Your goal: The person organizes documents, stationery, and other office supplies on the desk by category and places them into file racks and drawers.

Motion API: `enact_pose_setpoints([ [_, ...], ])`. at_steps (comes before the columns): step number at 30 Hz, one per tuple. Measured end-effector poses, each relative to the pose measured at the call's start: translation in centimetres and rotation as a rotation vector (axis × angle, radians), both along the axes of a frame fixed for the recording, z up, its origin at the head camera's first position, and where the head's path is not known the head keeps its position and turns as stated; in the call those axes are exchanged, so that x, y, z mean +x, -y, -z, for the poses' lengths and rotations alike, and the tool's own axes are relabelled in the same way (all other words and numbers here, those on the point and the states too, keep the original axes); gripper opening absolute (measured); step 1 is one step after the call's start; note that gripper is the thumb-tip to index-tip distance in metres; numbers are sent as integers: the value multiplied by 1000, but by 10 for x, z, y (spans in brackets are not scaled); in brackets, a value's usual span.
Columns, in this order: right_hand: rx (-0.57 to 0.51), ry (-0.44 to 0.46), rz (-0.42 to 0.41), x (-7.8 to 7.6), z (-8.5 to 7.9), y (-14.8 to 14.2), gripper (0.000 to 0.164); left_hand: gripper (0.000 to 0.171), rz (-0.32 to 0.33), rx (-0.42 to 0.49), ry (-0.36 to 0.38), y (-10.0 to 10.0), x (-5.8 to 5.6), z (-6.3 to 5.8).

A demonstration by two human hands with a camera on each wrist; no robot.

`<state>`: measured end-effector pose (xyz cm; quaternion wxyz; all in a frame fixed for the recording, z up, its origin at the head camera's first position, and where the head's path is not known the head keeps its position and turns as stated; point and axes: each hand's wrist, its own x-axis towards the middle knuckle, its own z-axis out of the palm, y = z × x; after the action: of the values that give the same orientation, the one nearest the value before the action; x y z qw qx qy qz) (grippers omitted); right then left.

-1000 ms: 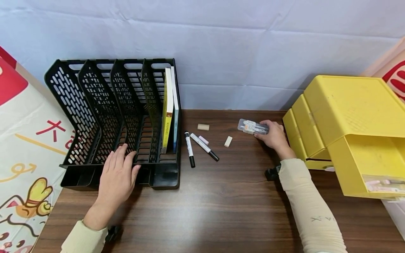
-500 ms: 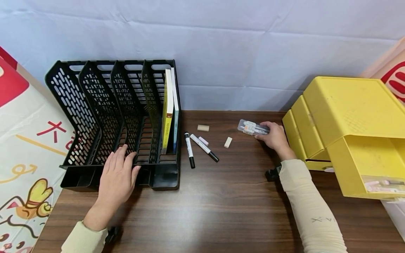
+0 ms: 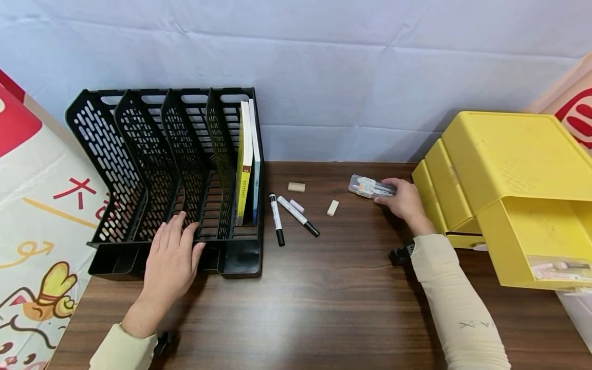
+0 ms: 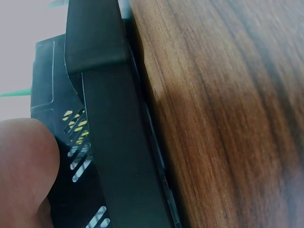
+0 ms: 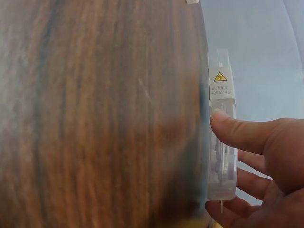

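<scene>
My right hand (image 3: 404, 200) grips the right end of a small clear plastic case (image 3: 365, 186) with pen-like items inside, near the back of the table. In the right wrist view the thumb lies along one side of the case (image 5: 222, 152) and the fingers are on the other; a label with a yellow warning triangle shows. My left hand (image 3: 172, 255) rests with straight fingers over the front edge of a black file organizer (image 3: 240, 257). From the left wrist, a thumb (image 4: 26, 166) appears beside the organizer's black front.
Two books (image 3: 245, 164) stand in the organizer's right slot. Between organizer and case lie two black-capped markers (image 3: 277, 218), a tan block (image 3: 296, 187), a cream eraser (image 3: 333, 207) and a pinkish one (image 3: 297, 206). A yellow drawer unit (image 3: 518, 154) stands right, its top compartment open at the front.
The right hand and the clear case have shifted very slightly to the right. My left hand stays in place.
</scene>
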<state>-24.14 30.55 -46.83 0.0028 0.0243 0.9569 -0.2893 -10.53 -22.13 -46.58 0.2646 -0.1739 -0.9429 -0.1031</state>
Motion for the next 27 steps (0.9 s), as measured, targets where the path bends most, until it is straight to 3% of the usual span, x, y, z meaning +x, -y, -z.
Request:
enact_pose_setpoints([
  [12, 34, -35, -57, 16, -30, 10, 56, 64, 2, 1, 2, 0, 0, 0],
  [19, 44, -47, -104, 29, -52, 17, 55, 58, 5, 7, 4, -1, 0, -1],
  [27, 58, -52, -179, 50, -77, 30, 54, 66, -6, 0, 25, 0, 1, -1],
])
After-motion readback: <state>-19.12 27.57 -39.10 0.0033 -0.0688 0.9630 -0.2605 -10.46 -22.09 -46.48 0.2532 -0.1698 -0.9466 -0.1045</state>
